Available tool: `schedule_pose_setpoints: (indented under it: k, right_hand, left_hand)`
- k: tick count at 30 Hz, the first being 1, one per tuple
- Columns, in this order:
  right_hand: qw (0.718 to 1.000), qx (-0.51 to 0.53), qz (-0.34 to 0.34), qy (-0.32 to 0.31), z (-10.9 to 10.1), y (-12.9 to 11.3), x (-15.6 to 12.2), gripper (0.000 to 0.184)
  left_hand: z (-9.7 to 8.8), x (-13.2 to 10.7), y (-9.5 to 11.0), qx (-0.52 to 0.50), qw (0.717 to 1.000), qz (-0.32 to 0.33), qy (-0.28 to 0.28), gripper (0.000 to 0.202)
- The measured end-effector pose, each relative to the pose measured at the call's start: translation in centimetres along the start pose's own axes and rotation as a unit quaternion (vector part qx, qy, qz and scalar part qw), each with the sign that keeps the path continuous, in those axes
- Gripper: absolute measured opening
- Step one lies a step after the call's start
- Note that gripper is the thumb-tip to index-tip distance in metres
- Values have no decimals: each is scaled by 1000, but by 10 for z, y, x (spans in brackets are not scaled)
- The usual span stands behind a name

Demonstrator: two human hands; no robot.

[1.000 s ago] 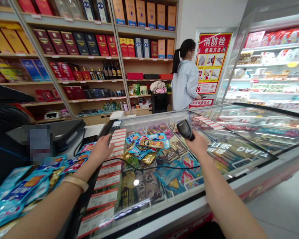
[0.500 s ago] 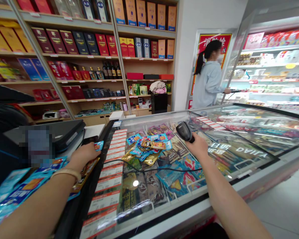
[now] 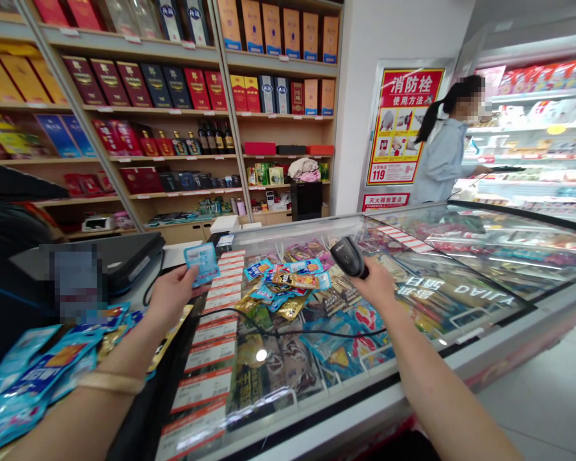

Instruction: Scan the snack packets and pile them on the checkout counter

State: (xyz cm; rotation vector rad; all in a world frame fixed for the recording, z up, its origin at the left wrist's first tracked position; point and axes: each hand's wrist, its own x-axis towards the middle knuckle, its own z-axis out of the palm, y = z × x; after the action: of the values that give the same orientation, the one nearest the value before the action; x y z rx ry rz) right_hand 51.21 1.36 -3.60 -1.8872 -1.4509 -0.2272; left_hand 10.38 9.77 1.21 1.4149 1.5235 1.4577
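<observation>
My left hand (image 3: pixel 173 293) holds a small light-blue snack packet (image 3: pixel 201 261) upright above the left edge of the glass freezer lid (image 3: pixel 461 288). My right hand (image 3: pixel 377 283) grips a black barcode scanner (image 3: pixel 348 256), whose head faces left toward the packet; its black cable (image 3: pixel 288 328) trails across the glass. Between the two hands lies a loose pile of small snack packets (image 3: pixel 288 282) on the lid.
A heap of blue packets (image 3: pixel 33 378) lies at lower left beside a dark till machine (image 3: pixel 120 256). Rows of price tags (image 3: pixel 211 346) line the freezer's left side. Shelves of boxed goods (image 3: pixel 173 83) stand behind. A person in a pale shirt (image 3: pixel 444 157) stands by the chiller shelves.
My left hand picked a blue packet from the left heap and lifted it upright. The scanner hand shifted slightly left. The person in the back walked right toward the chiller.
</observation>
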Motion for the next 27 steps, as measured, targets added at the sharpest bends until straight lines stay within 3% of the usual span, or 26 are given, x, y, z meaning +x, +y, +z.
schedule_pose_setpoints:
  k: [4,10,15,21,27]
  right_hand:
    - [997,59,-48,-13,1,-10,-5,32]
    - [957,217,-180,-61,6,-27,-17,26]
    - [917,282,-250,-130,10,-47,-32,19]
    - [900,292,-267,-182,8,-70,-45,14]
    - [901,276,-258,-210,3,-76,-47,15]
  left_hand:
    - [24,-45,4,-213,973,-89,-27,20]
    - [49,-89,7,-352,928,-124,-15,19]
    - [63,-96,-8,-364,922,-131,-6,19]
    - [71,-98,-22,-352,928,-124,-10,33]
    - [72,-98,-23,-333,935,-119,-18,39]
